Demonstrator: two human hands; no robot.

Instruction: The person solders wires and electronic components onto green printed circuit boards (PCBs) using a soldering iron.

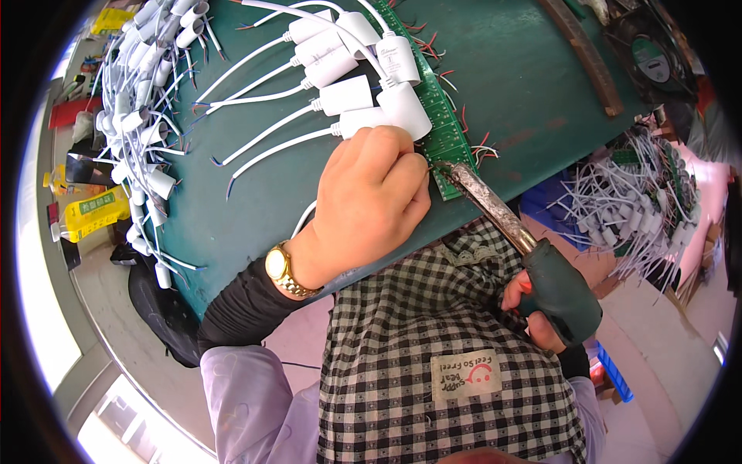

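My left hand (372, 197) is closed, knuckles up, at the near end of a long green circuit board (440, 127). Its fingertips are hidden, so what they pinch does not show; a white cord (304, 220) comes out from beneath it. My right hand (533, 309) grips the dark green handle of a soldering iron (506, 224), its tip touching or just above the board beside my left fingers. Several white cylindrical housings with cords (348, 94) lie along the board's left side. Short red wires (485, 148) stick out along its right edge.
A large pile of white corded housings (139, 116) covers the green tabletop's left edge. A brown bar (583, 54) and a black fan (649, 58) are at the far right. More corded pieces (630, 209) fill a blue bin to the right. Yellow packets (97, 213) lie at far left.
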